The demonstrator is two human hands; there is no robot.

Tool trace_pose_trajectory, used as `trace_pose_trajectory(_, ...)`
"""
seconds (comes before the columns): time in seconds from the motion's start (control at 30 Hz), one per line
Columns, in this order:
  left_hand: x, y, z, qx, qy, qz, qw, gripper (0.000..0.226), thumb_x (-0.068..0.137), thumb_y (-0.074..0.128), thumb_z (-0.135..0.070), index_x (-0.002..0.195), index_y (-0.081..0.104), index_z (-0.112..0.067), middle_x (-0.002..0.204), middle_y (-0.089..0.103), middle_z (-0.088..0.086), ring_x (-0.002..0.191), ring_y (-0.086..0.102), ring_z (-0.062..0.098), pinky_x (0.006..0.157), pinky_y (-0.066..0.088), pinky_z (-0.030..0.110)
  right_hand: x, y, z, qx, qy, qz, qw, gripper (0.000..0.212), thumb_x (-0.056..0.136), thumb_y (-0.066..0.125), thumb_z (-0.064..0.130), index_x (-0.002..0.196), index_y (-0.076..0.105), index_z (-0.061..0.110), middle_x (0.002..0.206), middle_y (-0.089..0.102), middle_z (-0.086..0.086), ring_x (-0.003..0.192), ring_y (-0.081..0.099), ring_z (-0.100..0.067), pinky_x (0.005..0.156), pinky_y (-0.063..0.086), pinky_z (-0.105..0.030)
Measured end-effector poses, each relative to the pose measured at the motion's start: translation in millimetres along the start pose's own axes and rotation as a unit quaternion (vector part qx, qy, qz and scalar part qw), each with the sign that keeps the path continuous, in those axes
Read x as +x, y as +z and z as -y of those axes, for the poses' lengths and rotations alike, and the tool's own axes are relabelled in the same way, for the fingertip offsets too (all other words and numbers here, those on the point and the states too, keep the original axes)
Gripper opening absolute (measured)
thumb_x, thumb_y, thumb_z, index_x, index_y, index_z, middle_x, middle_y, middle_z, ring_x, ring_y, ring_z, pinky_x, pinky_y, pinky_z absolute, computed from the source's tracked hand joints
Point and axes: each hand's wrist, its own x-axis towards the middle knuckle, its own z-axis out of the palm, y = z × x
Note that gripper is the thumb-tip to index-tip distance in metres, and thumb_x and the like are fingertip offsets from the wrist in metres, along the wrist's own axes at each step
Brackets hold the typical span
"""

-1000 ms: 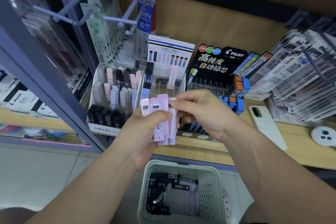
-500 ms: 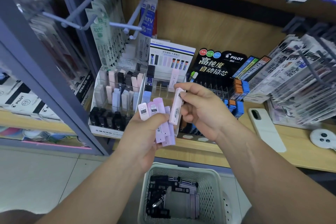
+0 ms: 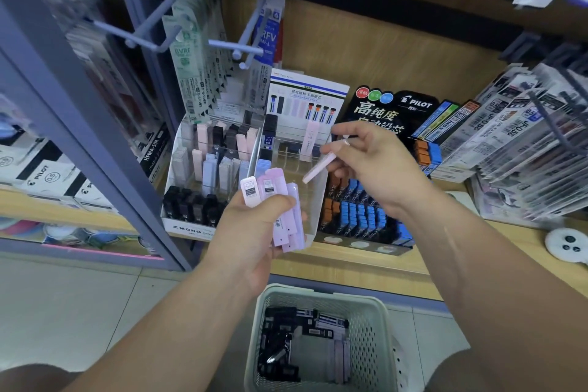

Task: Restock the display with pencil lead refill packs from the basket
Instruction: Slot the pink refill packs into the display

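Fingers (image 3: pixel 342 145) of your right hand (image 3: pixel 378 165) now pinch one pink pack (image 3: pixel 319 168), drawn clear of the fan of packs (image 3: pixel 280 200) your left hand (image 3: pixel 254 232) clasps; empty display (image 3: pixel 305 200) slots lie just beyond it, so insertion likely follows. More wait in the basket (image 3: pixel 375 328).

A shop aisle, evenly lit. A wooden shelf (image 3: pixel 366 267) runs along a wood-panelled back wall (image 3: pixel 366 41) crossed by a dark rail (image 3: pixel 397 6). Grey-blue metal racking (image 3: pixel 73 124) stands at left, with peg hooks (image 3: pixel 140 32). The floor (image 3: pixel 63 305) has pale grey tiles.
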Motion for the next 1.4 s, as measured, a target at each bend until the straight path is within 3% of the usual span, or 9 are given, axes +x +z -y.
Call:
trace_pose_trajectory(0.13,1.4,-1.8,-2.0,0.0,0.006,-0.005,1.0,0.023,0.088,0.065,-0.005,0.095,0.067,-0.027,0.074,0.073,-0.001,0.067,0.07,0.016,0.058,0.052,0.029,8.5,-7.2,10.7,-0.05,-0.03,0.01,0.998,0.024,0.099,0.055,0.005,0.121,0.059,0.012,0.103,0.074,-0.006,0.077,0.07,-0.013,0.075,0.059,-0.025)
trace_pose_trajectory(0.3,2.2,-2.6,-4.6,-0.007,0.012,-0.002,1.0,0.027,0.088,0.066,-0.006,0.107,0.067,-0.025,0.086,0.075,0.003,0.075,0.073,0.021,0.064,0.053,0.034,21.2,-11.2,17.5,-0.201,-0.101,-0.03,0.974,0.033,0.097,0.053,0.001,0.124,0.063,0.016,0.105,0.072,-0.008,0.079,0.073,-0.012,0.081,0.06,-0.033)
trace_pose_trajectory(0.47,1.7,-2.6,-5.0,-0.01,0.013,0.008,1.0,0.027,0.087,0.066,-0.006,0.109,0.067,-0.023,0.088,0.075,0.005,0.077,0.074,0.022,0.068,0.053,0.038,27.5,-7.4,10.8,-0.294,-0.179,-0.096,0.934,0.026,0.087,0.069,0.007,0.109,0.062,0.018,0.088,0.071,0.0,0.08,0.068,-0.015,0.079,0.057,-0.034)
trace_pose_trajectory(0.67,1.0,-2.8,-6.1,-0.025,0.017,0.011,0.999,0.025,0.088,0.065,-0.006,0.106,0.068,-0.024,0.081,0.075,0.001,0.072,0.073,0.02,0.066,0.051,0.034,39.3,5.2,0.8,-0.313,-0.23,-0.125,0.913,0.02,0.085,0.072,0.005,0.104,0.075,0.012,0.089,0.069,0.001,0.079,0.065,-0.013,0.081,0.055,-0.03)
trace_pose_trajectory(0.87,0.5,-3.0,-7.6,-0.03,0.018,0.013,0.999,0.026,0.088,0.065,-0.006,0.106,0.068,-0.024,0.079,0.075,0.0,0.069,0.073,0.018,0.068,0.051,0.036,49.0,16.2,-9.8,-0.341,-0.261,-0.115,0.896,0.027,0.083,0.073,0.004,0.109,0.073,0.01,0.096,0.072,-0.008,0.084,0.068,-0.019,0.083,0.055,-0.03)
trace_pose_trajectory(1.0,-0.5,-2.9,-8.8,-0.045,0.019,0.016,0.999,0.028,0.088,0.065,-0.007,0.111,0.069,-0.024,0.082,0.074,0.003,0.071,0.072,0.02,0.061,0.05,0.032,52.1,21.5,-15.1,-0.384,-0.288,-0.124,0.869,0.014,0.081,0.074,0.005,0.095,0.073,0.006,0.089,0.071,-0.01,0.081,0.068,-0.025,0.076,0.057,-0.038)
trace_pose_trajectory(1.13,-1.8,-2.6,-9.6,-0.061,0.019,0.025,0.998,0.029,0.088,0.065,-0.009,0.113,0.068,-0.023,0.08,0.074,0.004,0.074,0.072,0.019,0.064,0.05,0.033,57.4,24.3,-22.8,-0.403,-0.32,-0.13,0.847,0.009,0.077,0.073,-0.002,0.083,0.074,0.004,0.087,0.066,-0.011,0.073,0.065,-0.027,0.066,0.057,-0.038)
trace_pose_trajectory(1.3,-1.0,-2.6,-8.1,-0.065,0.018,0.022,0.997,0.028,0.088,0.064,-0.007,0.111,0.069,-0.024,0.085,0.075,0.007,0.074,0.073,0.02,0.064,0.049,0.033,58.3,22.7,-26.4,-0.412,-0.33,-0.14,0.837,0.011,0.08,0.072,0.0,0.09,0.076,0.003,0.091,0.067,-0.012,0.074,0.068,-0.028,0.068,0.059,-0.037)
trace_pose_trajectory(1.4,-0.3,-2.2,-7.5,-0.059,0.02,0.028,0.998,0.029,0.088,0.065,-0.006,0.111,0.068,-0.024,0.086,0.075,0.006,0.075,0.073,0.02,0.067,0.049,0.035,39.5,21.3,-21.5,-0.376,-0.308,-0.157,0.86,0.016,0.087,0.069,0.011,0.102,0.075,0.009,0.093,0.07,-0.006,0.074,0.066,-0.017,0.073,0.056,-0.029)
